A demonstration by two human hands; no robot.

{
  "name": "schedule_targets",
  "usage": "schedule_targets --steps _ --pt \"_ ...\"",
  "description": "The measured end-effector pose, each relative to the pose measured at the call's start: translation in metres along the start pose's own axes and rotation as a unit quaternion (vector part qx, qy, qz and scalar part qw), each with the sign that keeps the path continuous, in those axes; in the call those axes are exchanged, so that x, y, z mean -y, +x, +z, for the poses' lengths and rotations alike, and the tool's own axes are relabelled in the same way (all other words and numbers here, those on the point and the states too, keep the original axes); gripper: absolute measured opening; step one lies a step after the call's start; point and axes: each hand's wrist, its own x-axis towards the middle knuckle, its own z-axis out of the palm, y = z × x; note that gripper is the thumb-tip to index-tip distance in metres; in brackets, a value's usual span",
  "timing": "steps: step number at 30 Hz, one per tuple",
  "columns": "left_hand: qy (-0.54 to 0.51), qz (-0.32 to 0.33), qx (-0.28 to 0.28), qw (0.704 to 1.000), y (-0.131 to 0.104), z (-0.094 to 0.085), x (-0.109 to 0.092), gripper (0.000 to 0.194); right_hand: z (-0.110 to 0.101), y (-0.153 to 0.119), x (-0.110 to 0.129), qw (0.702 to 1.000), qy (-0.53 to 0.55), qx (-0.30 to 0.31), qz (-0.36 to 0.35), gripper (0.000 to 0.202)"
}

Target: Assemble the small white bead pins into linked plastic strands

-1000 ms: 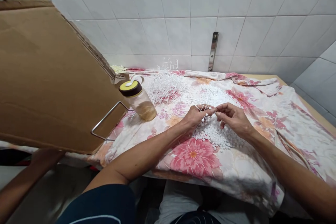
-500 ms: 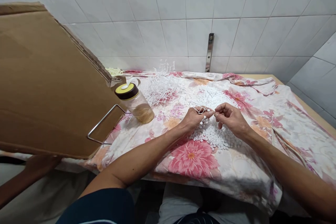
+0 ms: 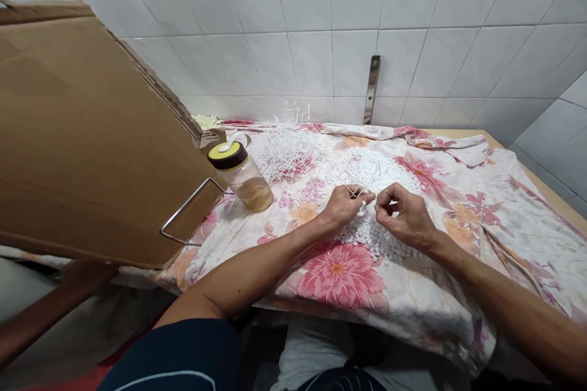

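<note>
My left hand (image 3: 343, 205) is closed around a few thin white strands (image 3: 349, 182), with small white bead-like pieces at its fingertips. Just to its right, my right hand (image 3: 406, 215) is in a pinch, thumb against forefinger; whatever it holds is too small to make out. A narrow gap separates the two sets of fingertips. Under and behind both hands spreads a heap of small white beads (image 3: 383, 170). Farther back and to the left lies a tangled pile of thin white plastic sprigs (image 3: 290, 149).
A floral cloth (image 3: 266, 256) covers the table. At the left, a bottle (image 3: 250, 186) with a yellow and black lid stands beside a bent metal frame (image 3: 186, 206) and a large cardboard sheet (image 3: 101, 134). Another person's hand (image 3: 87, 275) is under the cardboard. A tiled wall (image 3: 312, 61) rises behind.
My right hand has drawn slightly away from my left, opening a small gap between the fingertips. My left hand keeps hold of the strands. The view has shifted a little.
</note>
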Motion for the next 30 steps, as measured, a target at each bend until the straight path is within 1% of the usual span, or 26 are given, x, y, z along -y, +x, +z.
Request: schedule_targets --steps 2,3,4,5,9,12,16,18,22,26,30 --pt "0.003 0.002 -0.051 0.999 0.007 -0.007 -0.003 0.047 0.001 -0.002 0.004 0.998 0.019 0.054 -0.002 0.013" --pt "0.004 0.006 -0.064 0.998 0.01 -0.01 -0.006 0.046 0.0 -0.002 0.006 0.997 0.024 0.074 -0.007 0.012" --pt "0.002 0.008 -0.062 0.998 0.011 -0.013 -0.008 0.045 -0.001 -0.001 0.007 0.997 0.02 0.08 -0.012 0.011" --pt "-0.001 0.008 -0.053 0.999 0.011 -0.014 -0.011 0.046 -0.003 0.001 0.007 0.997 0.008 0.071 -0.015 0.01" --pt "-0.005 -0.009 0.007 1.0 0.002 -0.01 -0.02 0.049 -0.015 0.01 -0.003 0.998 -0.061 -0.02 -0.002 0.006" --pt "-0.012 -0.026 0.012 1.0 -0.005 -0.004 -0.019 0.049 -0.023 0.014 -0.012 0.992 -0.111 -0.053 -0.004 0.005" --pt "-0.015 -0.039 0.024 0.999 -0.006 -0.002 -0.014 0.051 -0.025 0.015 -0.014 0.987 -0.153 -0.042 -0.036 0.007" --pt "-0.004 -0.036 0.033 0.999 -0.005 -0.002 -0.013 0.049 -0.023 0.015 -0.012 0.986 -0.156 -0.035 -0.045 0.006" --pt "0.028 -0.02 0.033 0.999 -0.004 -0.002 -0.01 0.047 -0.022 0.014 -0.01 0.985 -0.157 -0.043 -0.048 0.008" --pt "0.043 -0.004 0.037 0.998 -0.003 -0.002 -0.006 0.045 -0.021 0.012 -0.008 0.989 -0.135 -0.042 -0.045 0.01" --pt "0.065 0.011 0.053 0.996 -0.003 0.0 -0.003 0.044 -0.017 0.01 -0.003 0.995 -0.092 -0.005 -0.031 0.016"
